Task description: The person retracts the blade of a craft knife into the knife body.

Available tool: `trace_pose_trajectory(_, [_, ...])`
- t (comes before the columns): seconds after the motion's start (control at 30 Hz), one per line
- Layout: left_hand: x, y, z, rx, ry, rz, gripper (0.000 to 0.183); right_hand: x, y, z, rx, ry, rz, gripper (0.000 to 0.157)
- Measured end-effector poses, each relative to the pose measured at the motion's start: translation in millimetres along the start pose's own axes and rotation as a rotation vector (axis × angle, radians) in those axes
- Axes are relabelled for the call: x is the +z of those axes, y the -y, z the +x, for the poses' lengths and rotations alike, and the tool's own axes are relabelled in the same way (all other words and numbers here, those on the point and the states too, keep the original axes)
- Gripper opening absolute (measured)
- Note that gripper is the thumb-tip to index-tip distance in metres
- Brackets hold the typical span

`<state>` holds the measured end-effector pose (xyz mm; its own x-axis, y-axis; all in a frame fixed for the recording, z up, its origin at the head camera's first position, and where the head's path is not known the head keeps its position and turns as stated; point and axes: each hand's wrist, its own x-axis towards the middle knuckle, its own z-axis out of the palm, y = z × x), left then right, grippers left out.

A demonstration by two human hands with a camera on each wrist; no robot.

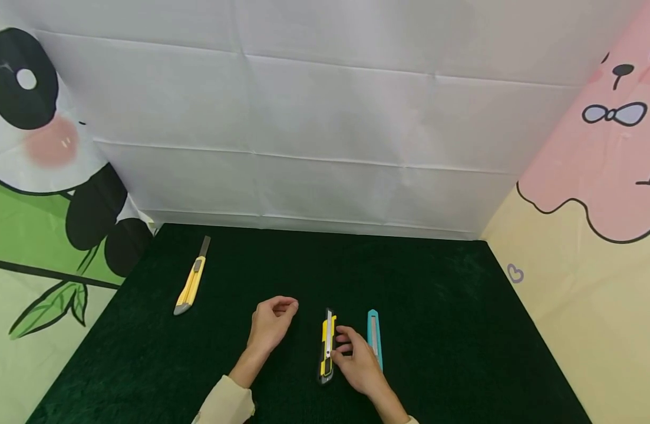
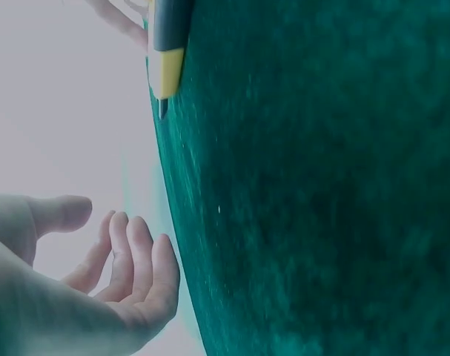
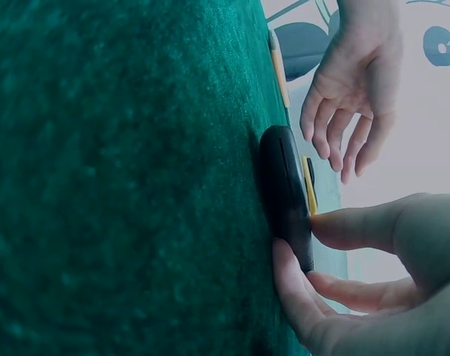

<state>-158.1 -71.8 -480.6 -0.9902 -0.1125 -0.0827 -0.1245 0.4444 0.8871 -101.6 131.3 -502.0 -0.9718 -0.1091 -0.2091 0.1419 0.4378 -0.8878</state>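
Observation:
A yellow-and-black utility knife [image 1: 327, 347] lies upright in the head view, in front of my right hand [image 1: 356, 362]. In the right wrist view, my thumb [image 3: 354, 225] meets the knife's upper side and a fingertip [image 3: 288, 263] its lower edge, pinching the black body [image 3: 284, 182]. My left hand [image 1: 271, 324] is held to the left of this knife, fingers loosely curved with nothing in them. The left wrist view shows the same hand [image 2: 132, 274] with thumb and fingers apart. Partly behind my right hand is a turquoise utility knife [image 1: 375, 330].
A yellow utility knife [image 1: 192, 277] with its blade out lies at the table's far left. Dark green cloth [image 1: 436, 294] covers the table. A white sheet [image 1: 325, 118] hangs behind, with printed cartoon sheets [image 1: 595, 224] on both sides.

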Motion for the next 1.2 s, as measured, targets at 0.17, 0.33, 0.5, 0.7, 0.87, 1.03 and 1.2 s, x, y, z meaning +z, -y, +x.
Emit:
trace_pose_trajectory(0.17, [-7.7, 2.7, 8.8, -0.008, -0.008, 0.013, 0.018, 0.8, 0, 0, 0.009, -0.003, -0.004, 0.059])
trace_pose_trajectory(0.33, [-16.8, 7.4, 18.2, -0.012, -0.014, 0.027, 0.020, 0.5, -1, 0, 0.013, -0.002, -0.009, 0.058])
trace_pose_trajectory(0.5, [-28.4, 12.1, 26.7, -0.016, -0.035, 0.050, 0.022, -0.5, -2, 0, 0.001, 0.010, 0.003, 0.058])
trace_pose_trajectory(0.7, [-43.9, 17.2, 35.1, -0.013, -0.040, 0.066, 0.024, -1.6, -3, 0, -0.003, 0.024, 0.009, 0.057])
trace_pose_trajectory(0.87, [-54.3, 21.5, 39.8, 0.001, -0.041, 0.080, 0.024, -1.6, -4, 1, -0.001, 0.021, 0.005, 0.057])
trace_pose_trajectory(1.03, [-62.4, 25.5, 42.8, 0.002, -0.048, 0.107, 0.024, -1.4, -4, 0, -0.001, 0.017, 0.001, 0.057])
trace_pose_trajectory(1.2, [-71.3, 29.3, 47.6, 0.009, -0.064, 0.130, 0.024, -1.8, -5, 2, -0.002, 0.016, -0.015, 0.056])
